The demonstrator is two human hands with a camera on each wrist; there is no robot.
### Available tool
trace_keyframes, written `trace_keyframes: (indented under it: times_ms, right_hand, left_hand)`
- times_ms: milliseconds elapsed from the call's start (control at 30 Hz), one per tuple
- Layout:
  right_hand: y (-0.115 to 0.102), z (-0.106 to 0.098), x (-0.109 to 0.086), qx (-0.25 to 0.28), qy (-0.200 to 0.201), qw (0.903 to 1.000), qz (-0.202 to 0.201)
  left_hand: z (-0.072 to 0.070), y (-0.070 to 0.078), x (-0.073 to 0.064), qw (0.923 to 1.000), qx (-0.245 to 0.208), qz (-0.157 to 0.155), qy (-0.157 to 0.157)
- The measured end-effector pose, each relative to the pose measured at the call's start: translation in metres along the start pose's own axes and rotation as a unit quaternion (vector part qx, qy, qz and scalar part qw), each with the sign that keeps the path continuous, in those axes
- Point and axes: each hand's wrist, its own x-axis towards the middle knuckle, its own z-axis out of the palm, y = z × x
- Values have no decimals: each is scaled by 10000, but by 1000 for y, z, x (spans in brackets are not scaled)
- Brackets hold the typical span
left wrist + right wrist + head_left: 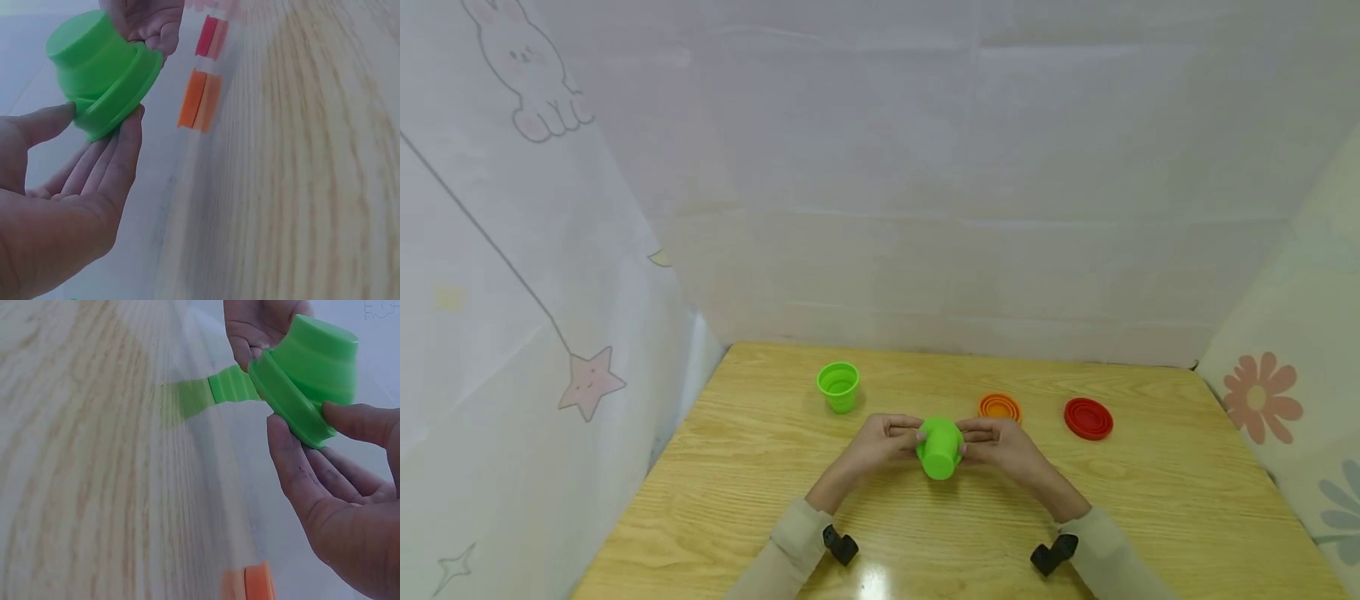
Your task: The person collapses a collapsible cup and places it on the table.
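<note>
A green collapsible cup (939, 457) is held above the table between both hands, its base tilted toward me and its rim away. Its rim end is folded into a wide collar, as the left wrist view shows, while the base end sticks out. My left hand (876, 446) pinches the collar from the left, thumb on the near side and fingers behind. On the opposite side my right hand (1007, 454) pinches it the same way. The inside of this cup is hidden from the head view.
A second green cup (839, 385) stands extended and upright at the back left of the wooden table (737, 467). Behind my right hand lies a flattened orange cup (999, 406), with a flattened red cup (1088, 418) farther right. Hanging cloth (955, 250) encloses the back and sides.
</note>
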Motion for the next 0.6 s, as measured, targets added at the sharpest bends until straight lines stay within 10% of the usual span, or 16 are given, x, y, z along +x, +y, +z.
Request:
trace_keyframes:
  times_ms: [600]
  right_hand:
    - [2,2,3,106,20,9998,-177]
  left_hand:
    - [1,-9,-1,9980,-488,-21,-394]
